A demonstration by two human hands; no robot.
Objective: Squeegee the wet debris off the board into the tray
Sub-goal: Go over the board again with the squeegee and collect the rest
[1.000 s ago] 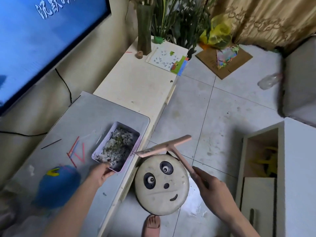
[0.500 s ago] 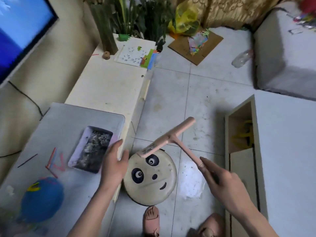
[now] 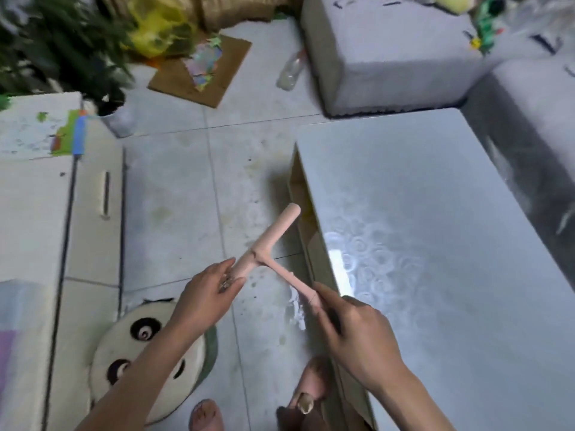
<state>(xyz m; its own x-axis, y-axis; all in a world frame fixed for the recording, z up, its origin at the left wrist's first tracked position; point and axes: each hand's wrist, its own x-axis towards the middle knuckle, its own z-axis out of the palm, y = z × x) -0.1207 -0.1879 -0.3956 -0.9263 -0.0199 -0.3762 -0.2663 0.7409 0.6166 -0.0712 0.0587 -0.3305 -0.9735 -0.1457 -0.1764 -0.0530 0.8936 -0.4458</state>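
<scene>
Beside the big grey tabletop (image 3: 435,244) on the right, out over the tiled floor (image 3: 174,197), no scraping is going on. At the far left edge a lilac patch (image 3: 5,362) may be the tray, but it is too cut off to say. I cannot make out the board's surface either, so I cannot judge how much debris is left there. Down by the person's feet sits a panda cushion (image 3: 137,353).

Held in the air, clear of every surface, is the pink squeegee (image 3: 273,231). Its blade bar runs from lower left up to the right, with the far end toward the table's edge. The handle slants back down to the right. The right hand (image 3: 357,334) wraps around the handle. The left hand (image 3: 205,293) pinches the bar's near end, where dark specks (image 3: 225,283) cling. My guess is that the blade is being picked clean, with the sweeping either done or on hold.
</scene>
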